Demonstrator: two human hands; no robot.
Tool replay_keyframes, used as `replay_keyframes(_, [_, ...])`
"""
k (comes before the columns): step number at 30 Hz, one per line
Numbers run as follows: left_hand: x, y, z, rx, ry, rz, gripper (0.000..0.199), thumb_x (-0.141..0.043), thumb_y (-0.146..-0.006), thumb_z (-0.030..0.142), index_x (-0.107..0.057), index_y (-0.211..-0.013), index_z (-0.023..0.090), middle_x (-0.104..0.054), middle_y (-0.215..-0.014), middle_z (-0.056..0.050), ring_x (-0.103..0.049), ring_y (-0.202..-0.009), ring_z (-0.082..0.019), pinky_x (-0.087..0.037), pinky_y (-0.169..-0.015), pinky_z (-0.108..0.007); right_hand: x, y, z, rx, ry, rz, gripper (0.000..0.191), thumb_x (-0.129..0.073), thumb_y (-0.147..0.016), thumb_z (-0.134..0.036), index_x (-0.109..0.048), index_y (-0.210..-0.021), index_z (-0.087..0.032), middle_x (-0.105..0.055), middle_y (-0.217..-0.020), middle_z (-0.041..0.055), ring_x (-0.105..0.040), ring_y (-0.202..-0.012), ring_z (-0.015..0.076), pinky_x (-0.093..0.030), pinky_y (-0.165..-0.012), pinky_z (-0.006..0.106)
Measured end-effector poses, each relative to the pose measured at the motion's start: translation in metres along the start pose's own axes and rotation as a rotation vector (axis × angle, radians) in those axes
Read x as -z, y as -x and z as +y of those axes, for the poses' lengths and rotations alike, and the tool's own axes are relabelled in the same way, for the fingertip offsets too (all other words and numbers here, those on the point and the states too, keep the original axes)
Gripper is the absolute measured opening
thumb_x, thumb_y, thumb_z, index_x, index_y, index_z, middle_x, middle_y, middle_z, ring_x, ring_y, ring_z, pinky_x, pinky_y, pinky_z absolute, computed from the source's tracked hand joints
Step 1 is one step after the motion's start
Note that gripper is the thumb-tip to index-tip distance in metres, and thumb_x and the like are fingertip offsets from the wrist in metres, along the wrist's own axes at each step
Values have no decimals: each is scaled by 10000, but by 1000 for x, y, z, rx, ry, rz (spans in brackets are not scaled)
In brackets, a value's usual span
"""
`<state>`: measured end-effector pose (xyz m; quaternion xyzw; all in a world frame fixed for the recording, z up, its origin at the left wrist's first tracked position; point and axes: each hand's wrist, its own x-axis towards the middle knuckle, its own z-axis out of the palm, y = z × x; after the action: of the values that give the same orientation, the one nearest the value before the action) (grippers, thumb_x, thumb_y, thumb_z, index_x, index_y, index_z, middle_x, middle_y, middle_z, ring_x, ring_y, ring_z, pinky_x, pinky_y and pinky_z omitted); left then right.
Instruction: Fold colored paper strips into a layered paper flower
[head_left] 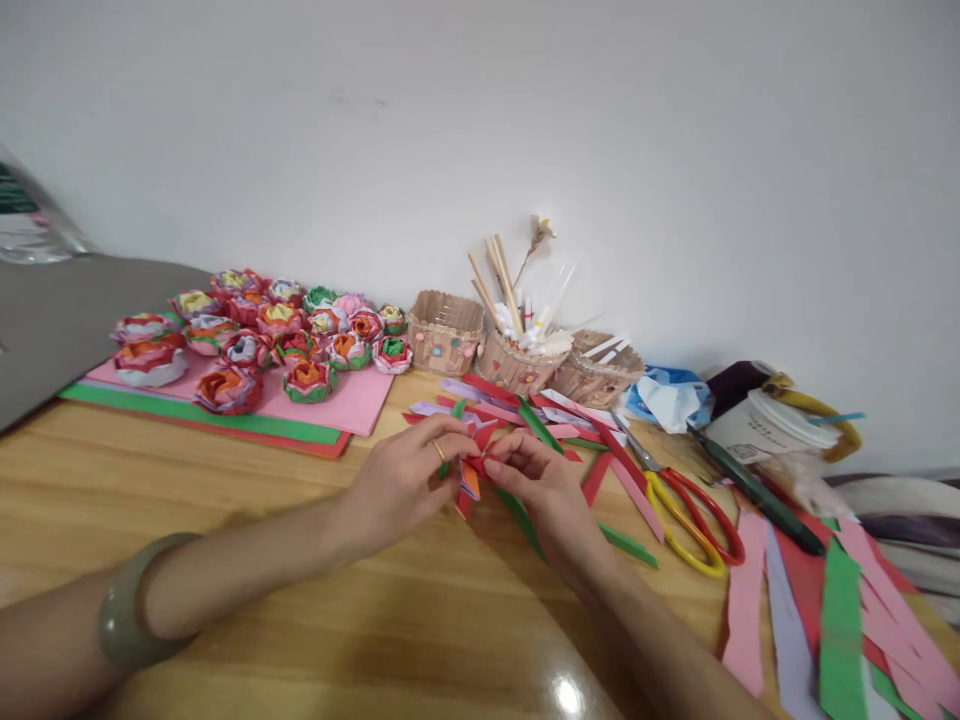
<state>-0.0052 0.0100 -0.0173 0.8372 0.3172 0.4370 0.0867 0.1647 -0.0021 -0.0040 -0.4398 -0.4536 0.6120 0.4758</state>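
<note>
Both hands meet over a small bundle of folded paper strips (470,480) in red, orange, purple and green. My left hand (409,470), with a ring and a bangle on the wrist, pinches the bundle from the left. From the right, my right hand (536,485) has thumb and fingers closed on its red part. Behind and beside the hands lie loose folded strips (540,425) in red, pink, purple and green. Several finished paper flowers (229,388) sit on stacked coloured sheets (352,400) at the left.
Three small wooden baskets (446,335) stand along the wall, one with sticks and a dried flower. Scissors (690,520), a dark green pen (761,495), a lidded white tub (769,425) and flat paper strips (840,620) are at the right on the wooden table (300,620).
</note>
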Motion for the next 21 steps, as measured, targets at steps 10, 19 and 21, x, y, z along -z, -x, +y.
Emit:
replay_keyframes(10, [-2,1,-2,-58,29,5,183,-442,-825,69,-595,-821,170,-665,-792,-35,-627,-726,-129,-504,-638,-229,-7,8,-6,61,91,72,112,-723,-632,-242,-625,-639,-187,-597,-672,-21,-546,-689,131,-424,-691,259])
replay_keyframes(19, [-2,3,-4,-102,43,31,162,-505,-786,57,-601,-721,170,-684,-794,-53,-653,-728,-152,-527,-642,-252,-3,4,-4,-206,12,165,51,-678,-599,-169,-630,-615,-177,-606,-654,-7,-499,-557,99,-349,-467,194])
replay_keyframes(21, [-2,3,-2,-108,31,53,164,-501,-792,57,-595,-722,172,-687,-805,-56,-654,-745,-153,-527,-660,-257,-3,5,-5,-237,-9,162,44,-672,-593,-164,-633,-612,-173,-603,-651,-6,-493,-544,94,-338,-451,185])
